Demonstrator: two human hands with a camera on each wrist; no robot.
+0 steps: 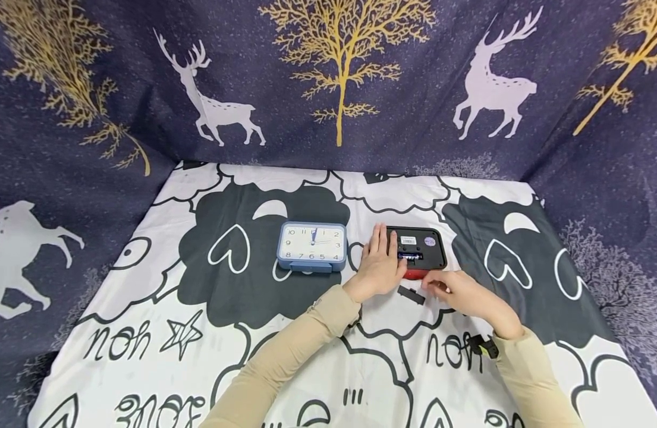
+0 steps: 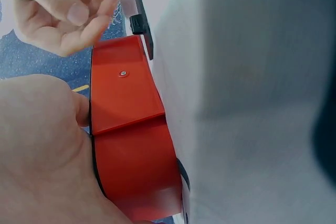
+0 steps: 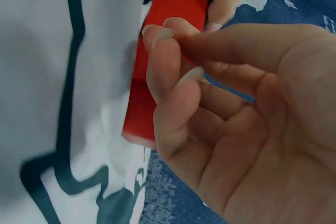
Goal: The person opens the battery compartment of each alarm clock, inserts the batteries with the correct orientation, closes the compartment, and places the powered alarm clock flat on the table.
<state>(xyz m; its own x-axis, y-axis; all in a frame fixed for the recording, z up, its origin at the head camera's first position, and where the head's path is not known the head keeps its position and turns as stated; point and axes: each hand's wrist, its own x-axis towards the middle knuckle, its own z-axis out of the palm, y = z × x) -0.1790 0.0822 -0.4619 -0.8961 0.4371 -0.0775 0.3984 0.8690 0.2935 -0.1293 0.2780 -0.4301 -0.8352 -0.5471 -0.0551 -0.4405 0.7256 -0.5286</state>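
A red clock [image 1: 435, 246] with a black back lies face down, its battery compartment uncovered. One blue battery [image 1: 410, 256] sits in the compartment. My left hand [image 1: 379, 264] rests flat on the clock's left part with fingers extended. The clock's red side [image 2: 128, 87] fills the middle of the left wrist view. Just below the clock's front right corner hovers my right hand [image 1: 462, 291], fingers loosely bent, with nothing visible between them. Beside those fingertips, a small black battery cover [image 1: 411, 295] lies on the cloth.
A blue alarm clock [image 1: 312, 245] with a white dial stands to the left of my left hand. A black-and-white patterned cloth [image 1: 162, 297] covers the table. Dark blue fabric [image 1: 301, 119] with deer and trees hangs behind it.
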